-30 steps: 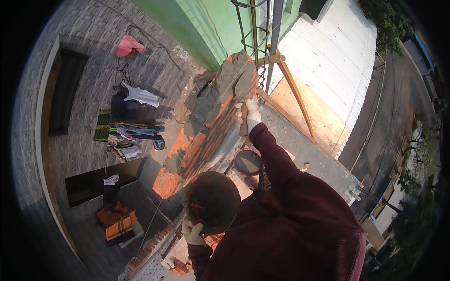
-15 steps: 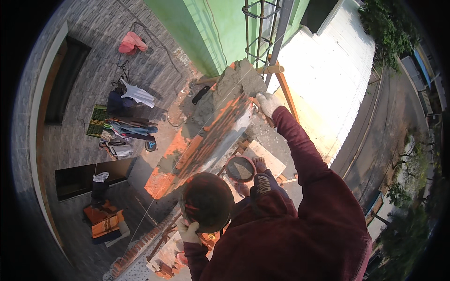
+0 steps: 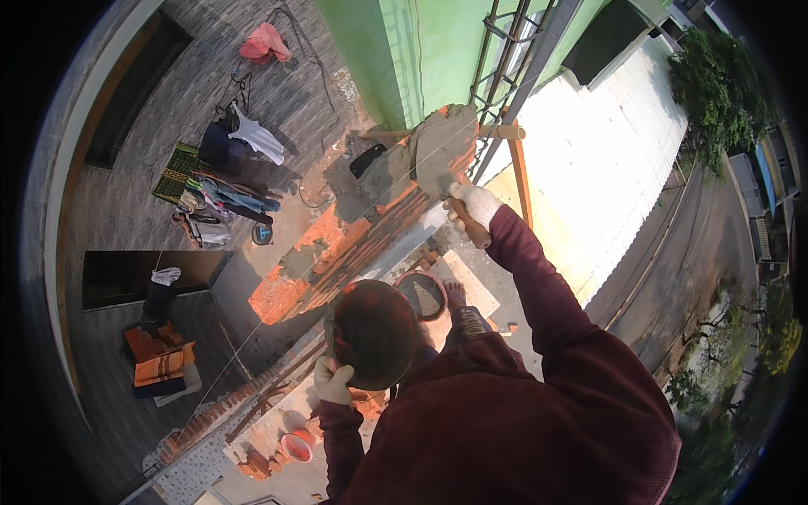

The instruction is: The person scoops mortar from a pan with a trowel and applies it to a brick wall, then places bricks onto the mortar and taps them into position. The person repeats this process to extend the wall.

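Observation:
My right hand (image 3: pixel 476 209), in a pale glove, is closed round the wooden handle of a trowel (image 3: pixel 470 222). The trowel's grey blade is hard to tell from the wet mortar (image 3: pixel 438 147) at the far end of the brick wall (image 3: pixel 349 244). At the lower left, my left hand (image 3: pixel 333 383), also gloved, grips the rim of a dark, round bowl (image 3: pixel 374 335) with reddish patches. The bowl is over the near side of the wall. Grey mortar covers parts of the wall's orange top, and a taut string runs along it.
A round bucket (image 3: pixel 421 296) stands beside my bare foot (image 3: pixel 455 295). Steel rebar (image 3: pixel 503 59) and a wooden brace (image 3: pixel 520 177) rise at the wall's far end. A white roof (image 3: pixel 614 126) lies right, above a road. Laundry (image 3: pixel 231 198) hangs at the left, over a lower tiled area.
My right hand has turned and drawn back a little toward me, so the trowel's wooden handle now shows. My left hand still holds the bowl. The whole view has shifted slightly.

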The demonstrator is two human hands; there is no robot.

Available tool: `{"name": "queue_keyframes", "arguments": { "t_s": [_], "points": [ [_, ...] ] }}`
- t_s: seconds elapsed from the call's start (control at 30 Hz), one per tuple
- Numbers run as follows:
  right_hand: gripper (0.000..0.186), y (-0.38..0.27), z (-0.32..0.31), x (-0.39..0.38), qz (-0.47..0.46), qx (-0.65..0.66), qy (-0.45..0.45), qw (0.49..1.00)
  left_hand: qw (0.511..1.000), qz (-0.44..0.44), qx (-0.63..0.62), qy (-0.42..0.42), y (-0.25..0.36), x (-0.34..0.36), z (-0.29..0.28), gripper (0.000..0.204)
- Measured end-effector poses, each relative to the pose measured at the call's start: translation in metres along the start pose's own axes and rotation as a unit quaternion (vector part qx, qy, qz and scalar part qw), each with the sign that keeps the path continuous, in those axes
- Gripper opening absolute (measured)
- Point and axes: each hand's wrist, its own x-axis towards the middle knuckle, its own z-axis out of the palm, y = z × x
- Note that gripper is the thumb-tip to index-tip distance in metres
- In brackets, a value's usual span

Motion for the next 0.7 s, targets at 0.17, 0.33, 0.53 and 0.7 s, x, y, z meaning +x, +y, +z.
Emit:
{"name": "queue_keyframes", "arguments": {
  "t_s": [0.17,0.33,0.53,0.7],
  "points": [
    [0.045,-0.012,0.019,-0.017,0.068,-0.105,-0.014,0.992,0.998,-0.056,-0.026,0.025,-0.017,0.002,0.001,0.026],
    [0.040,0.000,0.045,-0.022,0.071,-0.113,-0.023,0.991,0.999,-0.026,-0.004,0.023,-0.025,-0.004,0.000,0.026],
    [0.038,0.001,0.059,-0.028,0.027,-0.144,0.011,0.989,0.999,0.000,-0.007,0.034,-0.037,-0.013,-0.013,0.026],
    [0.039,0.014,0.078,-0.015,0.046,-0.207,-0.043,0.976,0.999,-0.012,0.014,0.029,-0.031,-0.018,-0.018,0.025]
  ]
}}
